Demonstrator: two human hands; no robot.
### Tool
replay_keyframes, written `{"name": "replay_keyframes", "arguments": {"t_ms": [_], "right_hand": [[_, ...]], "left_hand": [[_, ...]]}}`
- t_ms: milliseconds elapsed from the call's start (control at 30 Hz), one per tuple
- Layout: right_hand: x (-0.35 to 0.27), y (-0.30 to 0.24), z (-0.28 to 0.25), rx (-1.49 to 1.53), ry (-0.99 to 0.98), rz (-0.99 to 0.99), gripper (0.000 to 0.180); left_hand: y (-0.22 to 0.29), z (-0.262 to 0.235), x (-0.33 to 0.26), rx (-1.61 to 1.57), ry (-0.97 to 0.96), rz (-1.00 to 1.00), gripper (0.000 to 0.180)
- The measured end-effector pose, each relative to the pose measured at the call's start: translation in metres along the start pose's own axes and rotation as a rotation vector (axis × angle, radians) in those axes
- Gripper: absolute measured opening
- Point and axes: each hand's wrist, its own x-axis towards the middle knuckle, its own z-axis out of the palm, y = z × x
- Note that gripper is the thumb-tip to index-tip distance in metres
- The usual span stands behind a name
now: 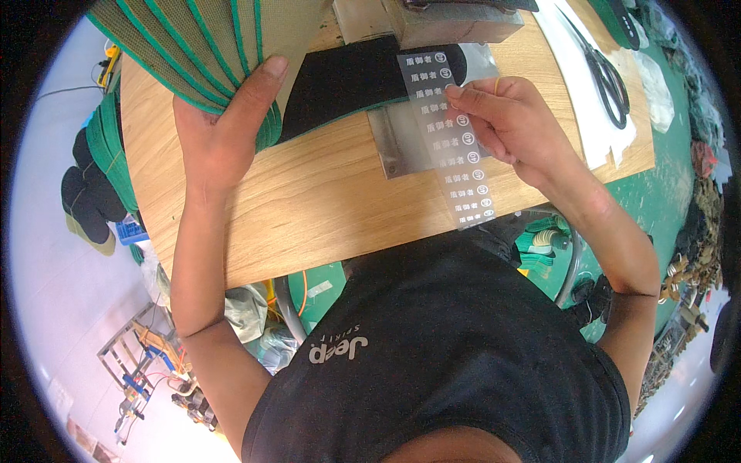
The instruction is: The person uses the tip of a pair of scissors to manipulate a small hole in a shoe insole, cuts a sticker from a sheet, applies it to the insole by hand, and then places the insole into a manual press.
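My left hand [220,147] is closed round one end of a fanned stack of tan insoles with green edging [181,42], thumb on top. Between the thumb and fingers of my right hand [521,123] is a clear strip of transfer labels [461,166], printed with a row of white marks. The strip hangs toward me past the table's near edge. Its upper part overlaps the toe end of a black insole [347,81], which lies below a metal press block [463,29]. Beneath the strip shows a flat metal plate [395,147].
Black-handled scissors [606,77] rest on white sheets [562,54] at the wooden table's [301,208] right side. Beyond its left edge are more green and black insoles [91,185]. A metal frame with blue parts [139,366] stands at lower left. Piled material [683,270] lines the far right.
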Motion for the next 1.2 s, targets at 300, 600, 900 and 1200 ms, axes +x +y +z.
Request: {"name": "replay_keyframes", "arguments": {"t_ms": [300, 600, 900, 1200], "right_hand": [[0.0022, 0.0022, -0.0008, -0.023, -0.021, -0.029, 0.030], [0.0023, 0.0016, -0.0009, -0.041, -0.029, -0.026, 0.029], [0.0012, -0.0009, -0.0026, -0.008, -0.065, -0.001, 0.027], [0.0020, -0.0011, -0.0005, -0.052, -0.041, -0.006, 0.027]], "left_hand": [[0.0010, 0.0002, -0.0004, -0.002, -0.008, 0.030, 0.024], [0.0011, -0.0016, -0.0005, 0.030, -0.023, 0.007, 0.026], [0.0012, -0.0014, 0.0013, 0.112, -0.005, 0.040, 0.027], [-0.0005, -0.0026, -0.0009, 0.050, 0.003, 0.021, 0.032]]}}
